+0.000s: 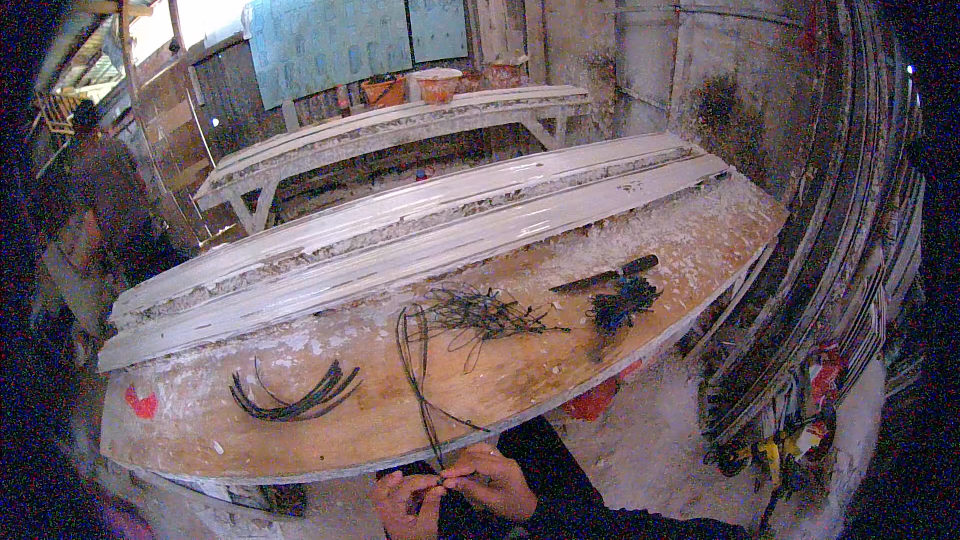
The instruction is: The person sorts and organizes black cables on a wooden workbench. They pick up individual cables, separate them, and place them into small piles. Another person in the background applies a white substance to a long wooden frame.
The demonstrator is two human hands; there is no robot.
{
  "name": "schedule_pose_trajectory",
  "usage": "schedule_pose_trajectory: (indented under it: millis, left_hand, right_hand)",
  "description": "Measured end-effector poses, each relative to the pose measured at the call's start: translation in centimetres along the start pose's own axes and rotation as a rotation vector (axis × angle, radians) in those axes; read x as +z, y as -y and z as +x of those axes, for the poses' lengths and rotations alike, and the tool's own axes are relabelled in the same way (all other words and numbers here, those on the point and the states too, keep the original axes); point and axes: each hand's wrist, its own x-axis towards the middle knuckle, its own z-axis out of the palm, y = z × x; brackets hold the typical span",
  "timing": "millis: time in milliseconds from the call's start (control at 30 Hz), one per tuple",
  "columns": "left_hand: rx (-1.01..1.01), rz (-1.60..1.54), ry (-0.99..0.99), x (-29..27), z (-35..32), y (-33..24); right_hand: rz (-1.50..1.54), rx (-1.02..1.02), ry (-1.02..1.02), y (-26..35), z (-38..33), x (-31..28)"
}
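At the near edge of the workbench (380, 455), my left hand (403, 502) and my right hand (492, 480) meet, fingertips pinched together. Between them they hold the end of a thin black cord (428, 420), which looks doubled and runs back over the bench top in a long loop. Beyond that loop lies a loose tangle of black cord (480, 315). A curved bundle of black strands (295, 400) rests to the left. Farther right are a knife-like tool (605, 274) with a dark handle and a tight dark bundle of short strands (625, 305).
Long white-stained boards (430, 250) cover the bench's far half. Behind stands another long bench (400, 125) with orange tubs (438, 86). A person (105, 200) is at the far left. Long strips (830, 240) lean at the right, above a yellow tool (790, 450) on the floor.
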Motion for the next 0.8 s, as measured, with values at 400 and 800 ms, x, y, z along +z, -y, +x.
schedule_pose_trajectory:
  millis: [400, 800]
  left_hand:
    - [0.121, -0.012, -0.028, -0.5, 0.4, -1.5]
    - [0.269, 0.105, -0.080, 0.0, -0.4, 0.9]
  right_hand:
    - [-0.106, -0.085, 0.042, -0.4, 0.1, 0.1]
    - [-0.185, -0.043, 0.141, -1.5, -0.5, 0.4]
